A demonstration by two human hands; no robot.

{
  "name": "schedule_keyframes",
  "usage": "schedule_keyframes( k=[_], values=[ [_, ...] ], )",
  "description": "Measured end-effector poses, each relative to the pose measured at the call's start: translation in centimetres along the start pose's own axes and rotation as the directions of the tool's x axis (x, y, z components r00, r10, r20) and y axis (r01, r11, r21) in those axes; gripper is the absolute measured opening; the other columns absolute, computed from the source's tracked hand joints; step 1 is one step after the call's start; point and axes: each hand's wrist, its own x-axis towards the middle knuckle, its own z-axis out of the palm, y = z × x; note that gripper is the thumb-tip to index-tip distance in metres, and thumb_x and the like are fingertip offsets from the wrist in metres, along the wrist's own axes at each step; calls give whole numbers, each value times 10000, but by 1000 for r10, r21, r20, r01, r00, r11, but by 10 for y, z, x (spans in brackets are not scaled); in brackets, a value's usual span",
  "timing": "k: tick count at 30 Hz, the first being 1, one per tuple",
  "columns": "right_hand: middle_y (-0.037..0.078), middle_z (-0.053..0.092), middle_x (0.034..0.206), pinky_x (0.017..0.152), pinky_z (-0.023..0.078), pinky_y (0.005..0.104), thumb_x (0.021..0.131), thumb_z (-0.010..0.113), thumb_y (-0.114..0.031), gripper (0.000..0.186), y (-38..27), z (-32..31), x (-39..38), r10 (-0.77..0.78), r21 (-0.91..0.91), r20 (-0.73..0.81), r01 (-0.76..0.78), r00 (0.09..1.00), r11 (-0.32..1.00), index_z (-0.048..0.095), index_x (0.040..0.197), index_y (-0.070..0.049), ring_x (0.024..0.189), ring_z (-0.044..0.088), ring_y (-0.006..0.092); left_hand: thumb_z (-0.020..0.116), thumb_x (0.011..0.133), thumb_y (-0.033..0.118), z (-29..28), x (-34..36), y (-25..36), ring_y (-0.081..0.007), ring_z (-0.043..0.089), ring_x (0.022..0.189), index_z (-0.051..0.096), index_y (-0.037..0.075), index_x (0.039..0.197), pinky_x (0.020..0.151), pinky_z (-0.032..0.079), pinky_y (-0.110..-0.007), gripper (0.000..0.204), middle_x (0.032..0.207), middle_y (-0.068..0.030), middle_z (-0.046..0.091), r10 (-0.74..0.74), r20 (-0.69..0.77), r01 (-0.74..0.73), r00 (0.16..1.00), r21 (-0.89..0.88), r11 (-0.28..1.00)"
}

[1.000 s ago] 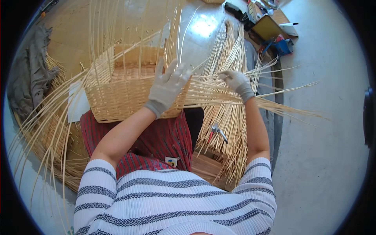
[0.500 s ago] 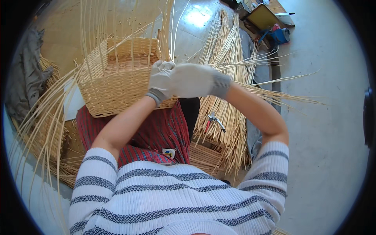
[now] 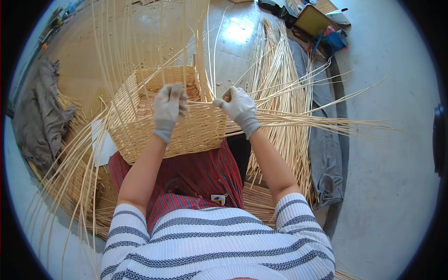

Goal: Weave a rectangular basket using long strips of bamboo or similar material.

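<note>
Far out to the left of both hands, a crumpled grey cloth (image 3: 39,116) lies beside more piled strands. Nearer to the left hand, long pale strands (image 3: 83,140) fan outward and downward from the basket's left end, passing over a white sheet (image 3: 103,145) that shows just beyond that end. The woven basket (image 3: 186,135) sits below and between the two hands, its near wall facing the person, above a red striped cloth (image 3: 186,172) on the lap. The left hand (image 3: 169,108), in a pale glove with a grey cuff, is at the near rim with its fingers bent and slightly blurred; whether it grips a strand cannot be told. Between the hands and a little farther off, upright strands (image 3: 200,60) rise from the basket's right end. The right hand (image 3: 239,108), gloved alike, is at the near right corner, fingers curled and thumb pointing toward the rim; its hold is also unclear. Right of it, side strands (image 3: 303,120) stretch outward across a large bundle (image 3: 280,154) of cut strands. Farther right lies a blue-grey cloth (image 3: 326,154), with a blue container (image 3: 337,41) well beyond the right hand.
</note>
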Motion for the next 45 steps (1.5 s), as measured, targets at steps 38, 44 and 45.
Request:
schedule_keyframes(
  k=[38,44,45],
  values=[
    [176,672,1041,768,532,397,738,818,-351,568,-272,231,71,-53,756,277,-184,960,628,618,1068,65,924,638,228,674,927,188,-276,-115,-82,-283,656,1005,585,6,1239,837,549,-384,372,1126,-174,676,267,-78,44,961,991,130],
    [190,652,1150,766,555,354,766,782,-203,747,-255,263,74,108,877,236,-260,966,404,458,1413,-20,959,654,254,708,868,205,-241,-111,-69,-317,675,1003,585,68,1312,837,537,-437,480,1112,-154,700,244,-232,128,942,916,379],
    [219,631,1194,774,555,354,770,771,-166,837,-252,261,78,107,848,244,-265,964,459,369,1495,-50,961,657,288,714,855,186,-237,-109,-65,-323,676,1007,577,82,1329,837,534,-430,504,1111,-155,699,320,-213,82,923,923,376]
  ],
)
